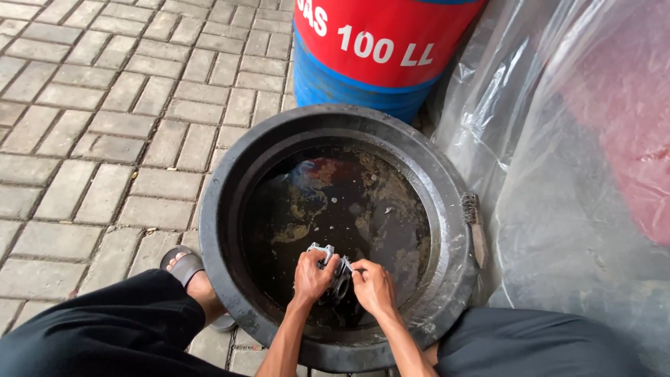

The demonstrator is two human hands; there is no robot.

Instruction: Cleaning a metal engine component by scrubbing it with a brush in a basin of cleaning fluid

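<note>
Grey paving bricks (105,126) surround the black tub (447,209).

Black trousers (105,328) are worn on both legs, beside the black basin (223,230); forearms are left bare, and a grey sandal (183,267) is worn.

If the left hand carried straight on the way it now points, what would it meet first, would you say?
The left hand points away from the person, over the metal part it grips. Beyond that, it would probably meet the dark oily liquid, then the far wall of the black basin; depth is hard to judge.
</note>
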